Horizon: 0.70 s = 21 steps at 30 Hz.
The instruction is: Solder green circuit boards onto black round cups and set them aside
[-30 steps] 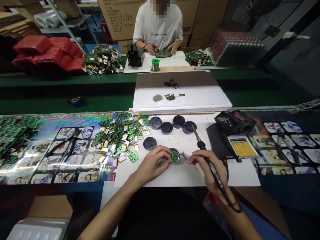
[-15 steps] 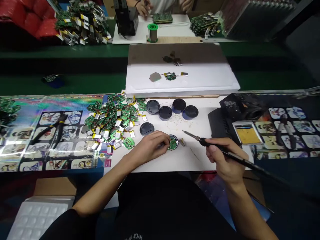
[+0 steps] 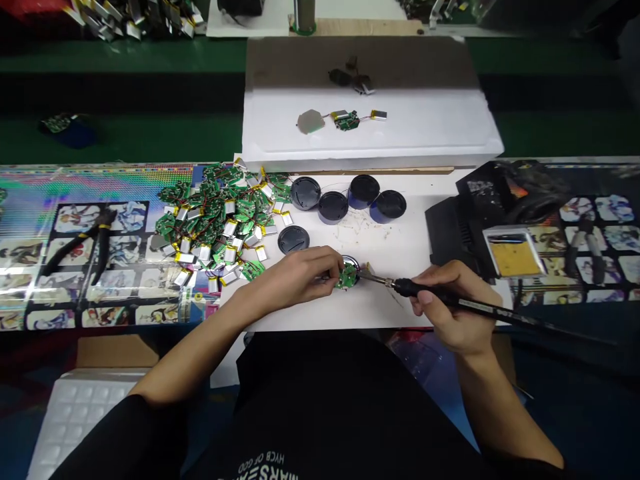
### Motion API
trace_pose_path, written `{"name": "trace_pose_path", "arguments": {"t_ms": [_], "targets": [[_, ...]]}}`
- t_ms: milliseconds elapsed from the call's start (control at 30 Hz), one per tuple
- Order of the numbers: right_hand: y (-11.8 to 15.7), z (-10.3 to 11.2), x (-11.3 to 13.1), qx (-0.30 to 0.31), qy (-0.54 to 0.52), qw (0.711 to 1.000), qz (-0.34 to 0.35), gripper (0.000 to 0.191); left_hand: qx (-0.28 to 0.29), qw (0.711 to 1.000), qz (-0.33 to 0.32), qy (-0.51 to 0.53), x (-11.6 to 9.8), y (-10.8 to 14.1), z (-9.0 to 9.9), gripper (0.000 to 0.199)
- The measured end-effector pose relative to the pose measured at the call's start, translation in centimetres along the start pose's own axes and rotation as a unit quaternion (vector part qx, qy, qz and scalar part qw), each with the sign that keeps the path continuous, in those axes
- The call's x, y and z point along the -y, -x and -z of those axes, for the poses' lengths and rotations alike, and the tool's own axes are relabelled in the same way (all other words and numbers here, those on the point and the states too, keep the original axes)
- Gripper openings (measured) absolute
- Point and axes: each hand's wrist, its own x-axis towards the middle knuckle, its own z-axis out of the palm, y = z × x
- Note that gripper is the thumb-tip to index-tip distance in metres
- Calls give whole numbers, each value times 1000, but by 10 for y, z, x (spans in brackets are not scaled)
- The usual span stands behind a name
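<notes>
Black T-shirt (image 3: 320, 407) with white lettering along the lower edge of view, two bare forearms reaching forward from it. Left hand (image 3: 295, 277): thumb and fingers closed, pinching a round black casing (image 3: 351, 262) from its left side, casing lying on a white paper sheet (image 3: 390, 310), between both hands. Green circuit board (image 3: 349, 275) seated inside the casing, partly behind the left fingertips. Right hand (image 3: 450, 303): fingers closed around the black grip of a soldering iron (image 3: 407, 288), held pen-style, cord running off to the right. Iron tip at the right edge of the board, touching or just short of it, impossible to tell. Small yellow-edged item just beside the casing, too small to name. Farther along the same sheet, five round black caps (image 3: 333, 207), scattered apart, with thin wire clippings among them. To the left, a heap of green boards wired to silver pouch batteries (image 3: 220, 227), partly on a holographic printed mat (image 3: 75, 180), beside yellow-and-black-handled diagonal cutters (image 3: 85, 243). To the right, a black soldering station (image 3: 445, 230) and a yellow cleaning sponge in a metal tray (image 3: 515, 260). Beyond, a white foam board (image 3: 370, 147) bearing a wired green board (image 3: 347, 121), then a green bench (image 3: 120, 57) and a solder spool (image 3: 305, 17)
</notes>
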Motion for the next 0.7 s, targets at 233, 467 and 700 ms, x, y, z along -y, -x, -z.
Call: {"name": "trace_pose_path", "arguments": {"t_ms": [233,467,700], "targets": [[-10,-7,10,59,13,994,91,8,-6,1000,1,-5,-1,-1,0,9],[-14,-9,8,93,2,990,106,11,-18,1000,2,-10,-3,0,-3,12],[-19,-11,9,103,-9,990,99,10,-15,1000,10,-8,-6,-1,-1,11]]}}
